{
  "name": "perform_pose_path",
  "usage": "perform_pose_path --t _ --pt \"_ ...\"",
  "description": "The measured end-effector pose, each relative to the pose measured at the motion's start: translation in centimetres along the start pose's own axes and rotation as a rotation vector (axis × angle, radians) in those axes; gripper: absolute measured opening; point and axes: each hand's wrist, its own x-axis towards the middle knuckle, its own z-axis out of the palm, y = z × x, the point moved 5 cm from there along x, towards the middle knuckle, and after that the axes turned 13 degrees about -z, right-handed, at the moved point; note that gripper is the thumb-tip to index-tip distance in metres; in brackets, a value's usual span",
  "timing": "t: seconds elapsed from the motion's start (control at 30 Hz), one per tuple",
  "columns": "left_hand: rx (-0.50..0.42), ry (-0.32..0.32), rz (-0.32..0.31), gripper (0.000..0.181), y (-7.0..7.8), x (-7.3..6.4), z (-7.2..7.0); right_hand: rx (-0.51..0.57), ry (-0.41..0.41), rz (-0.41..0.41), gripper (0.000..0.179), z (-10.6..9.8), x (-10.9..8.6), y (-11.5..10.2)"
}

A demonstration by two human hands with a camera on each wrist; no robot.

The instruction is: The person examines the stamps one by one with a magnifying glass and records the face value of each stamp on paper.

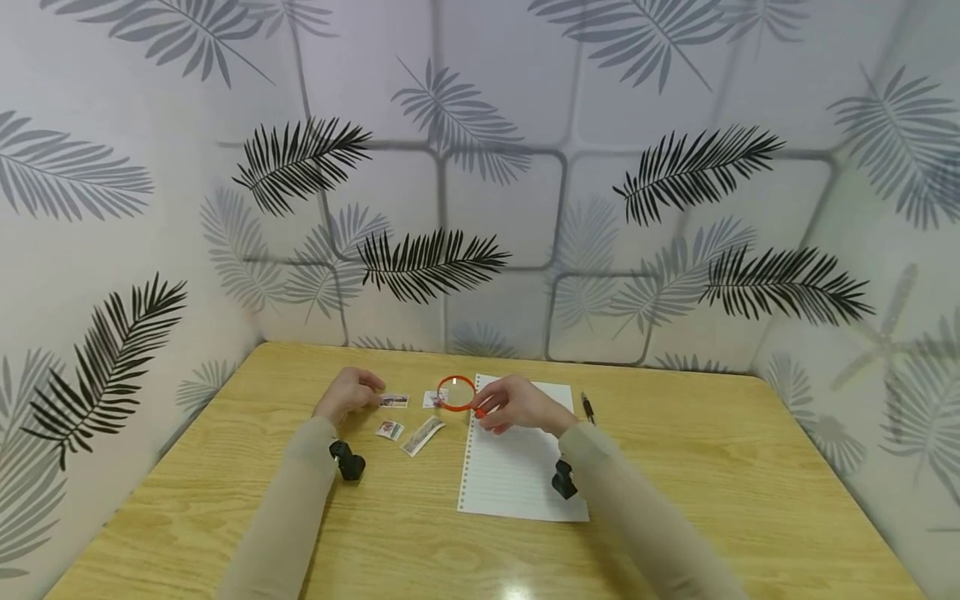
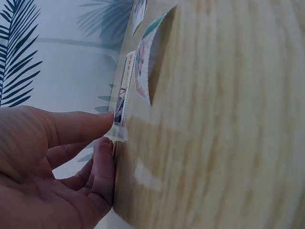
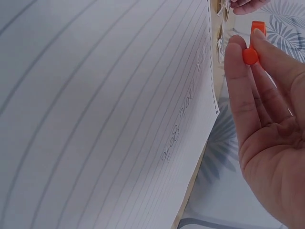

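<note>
My right hand [image 1: 517, 404] pinches the handle of a red-rimmed magnifying glass [image 1: 473, 387] between thumb and fingers. In the right wrist view only the orange-red handle [image 3: 250, 56] shows. Its lens overlaps part of a pale stamp [image 1: 431, 400]. My left hand [image 1: 351, 394] rests at the left end of a dark-pictured stamp [image 1: 394, 401], thumb tip at its edge in the left wrist view, fingers relaxed against the table. A small square stamp [image 1: 389, 430], curled up from the wood in the left wrist view, and a long tilted stamp [image 1: 423, 436] lie nearer.
A lined sheet of paper [image 1: 502, 475] with punched holes along its left edge lies under my right hand, with handwriting [image 3: 181, 114] near its top. Right of it lies a black pen [image 1: 588, 407]. The wooden table [image 1: 712, 467] meets leaf-patterned walls [image 1: 510, 208].
</note>
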Motion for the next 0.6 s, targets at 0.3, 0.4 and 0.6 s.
perform_pose_path --t 0.3,0.4,0.6 --pt "-0.011 0.004 -0.048 0.029 -0.1 0.2 0.2 0.018 -0.006 -0.027 0.032 1.0 0.9 0.0" --pt "-0.008 0.011 -0.062 0.027 -0.2 0.3 0.2 0.021 -0.015 -0.036 0.032 1.3 1.3 -0.1" --pt "0.044 0.042 -0.053 0.026 0.0 0.3 0.3 0.007 -0.020 -0.042 0.031 1.6 2.1 -0.2"
